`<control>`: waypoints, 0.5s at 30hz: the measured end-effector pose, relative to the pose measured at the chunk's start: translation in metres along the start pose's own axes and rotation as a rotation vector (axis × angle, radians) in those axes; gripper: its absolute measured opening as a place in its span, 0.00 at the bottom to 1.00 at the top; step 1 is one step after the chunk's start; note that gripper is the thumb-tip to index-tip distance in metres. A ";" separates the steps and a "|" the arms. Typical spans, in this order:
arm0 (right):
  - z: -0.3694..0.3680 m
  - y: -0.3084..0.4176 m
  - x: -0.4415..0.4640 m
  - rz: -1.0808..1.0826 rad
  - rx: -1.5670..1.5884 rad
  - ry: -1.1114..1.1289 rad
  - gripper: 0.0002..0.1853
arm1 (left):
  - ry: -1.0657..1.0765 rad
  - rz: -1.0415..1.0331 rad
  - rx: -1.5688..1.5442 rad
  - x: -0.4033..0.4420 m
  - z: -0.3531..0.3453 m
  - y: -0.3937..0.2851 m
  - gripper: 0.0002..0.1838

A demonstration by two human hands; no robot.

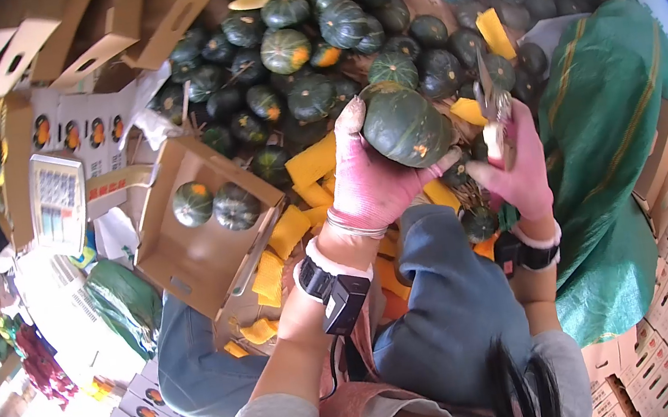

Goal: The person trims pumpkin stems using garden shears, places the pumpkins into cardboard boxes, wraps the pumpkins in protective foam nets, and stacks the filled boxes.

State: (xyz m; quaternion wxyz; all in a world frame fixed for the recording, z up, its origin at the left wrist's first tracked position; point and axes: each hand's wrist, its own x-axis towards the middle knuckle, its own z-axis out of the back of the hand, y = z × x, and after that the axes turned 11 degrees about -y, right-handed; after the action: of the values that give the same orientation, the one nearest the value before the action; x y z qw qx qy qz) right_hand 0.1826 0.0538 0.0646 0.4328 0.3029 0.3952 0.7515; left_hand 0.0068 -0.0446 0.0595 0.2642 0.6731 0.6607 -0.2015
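Observation:
My left hand (371,171), in a pink glove with bare fingertips, is closed around a dark green pumpkin (404,126) with a small orange patch. The pumpkin is lifted in front of my knees, above the pile. In my right hand (523,169), also in a pink glove, is a pair of pruning shears (490,105), its blades pointing away from me. The shears are just right of the pumpkin, apart from it. Two pumpkins (236,206) sit in an open cardboard box (180,268) to my left.
A large heap of green pumpkins (310,97) spreads ahead. Yellow foam sleeves (288,232) lie scattered between box and knees. A digital scale (58,203) stands at left. Green sacking (607,119) drapes on the right. Empty cartons (91,29) stand at the upper left.

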 end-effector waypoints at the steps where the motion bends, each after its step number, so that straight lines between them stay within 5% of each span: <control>1: 0.004 0.007 -0.008 -0.009 -0.005 -0.024 0.40 | 0.064 -0.023 0.012 -0.010 -0.002 -0.001 0.38; 7: 0.044 0.099 -0.031 0.609 -0.505 0.000 0.41 | 0.224 -0.131 -0.045 -0.103 -0.021 0.014 0.41; 15: 0.069 0.213 -0.067 0.896 -0.741 0.001 0.43 | 0.374 -0.231 -0.089 -0.200 -0.022 0.035 0.42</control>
State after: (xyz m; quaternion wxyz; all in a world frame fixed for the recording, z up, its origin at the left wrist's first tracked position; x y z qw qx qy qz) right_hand 0.1801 -0.0500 0.2746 0.1495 0.2685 -0.0609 0.9497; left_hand 0.0305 -0.1871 0.2042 0.1418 0.6061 0.7792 -0.0729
